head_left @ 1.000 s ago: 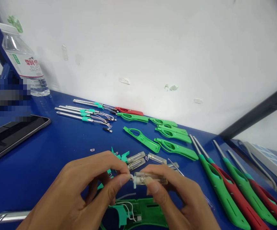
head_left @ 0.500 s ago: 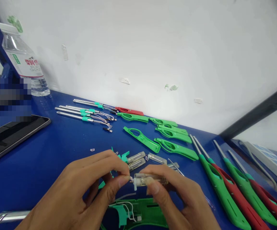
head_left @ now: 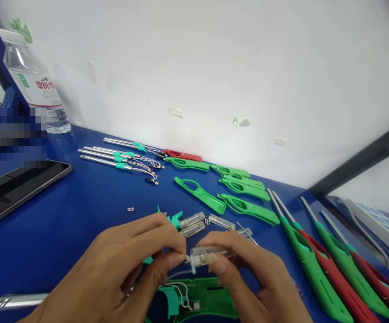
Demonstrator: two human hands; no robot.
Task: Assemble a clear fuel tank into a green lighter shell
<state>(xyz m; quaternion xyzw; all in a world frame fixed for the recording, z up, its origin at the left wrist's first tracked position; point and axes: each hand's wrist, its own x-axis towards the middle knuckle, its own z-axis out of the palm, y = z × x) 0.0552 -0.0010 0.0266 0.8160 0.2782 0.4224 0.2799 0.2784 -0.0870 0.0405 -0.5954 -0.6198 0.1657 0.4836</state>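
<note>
The right hand (head_left: 248,278) pinches a small clear plastic fuel tank (head_left: 211,254) between thumb and fingers, holding it level above the blue table (head_left: 80,211). The left hand (head_left: 120,273) meets it from the other side, thumb and forefinger pressed together on a tiny white fitting (head_left: 189,259) at the tank's left end. Both hands are close together, fingertips almost touching.

Directly below the hands lies an open green plastic lighter shell with white wires inside (head_left: 201,298), partly covered by the fingers. A bare metal tube (head_left: 19,301) lies on the table to the left of the left wrist.

Just beyond the fingertips lie several spare clear tanks (head_left: 194,223) and small teal plastic pieces (head_left: 174,219), crowded close to the held tank. A tiny white scrap (head_left: 130,209) lies apart, to the left.

Farther back, a group of green plastic lighter handle shells (head_left: 238,193) lies in a loose row, with one red handle shell (head_left: 182,155) behind them. To their left lie four metal nozzle tubes with teal collars and trailing wires (head_left: 120,157), side by side.

On the right, assembled long-nosed lighters in green and red (head_left: 332,269) lie parallel, running toward the near right corner.

At the far left, a clear plastic water bottle with a white label (head_left: 34,85) stands against the white wall (head_left: 214,67). A dark flat tablet (head_left: 15,188) lies on the table near it. A dark metal frame bar (head_left: 362,159) slants across the right side.
</note>
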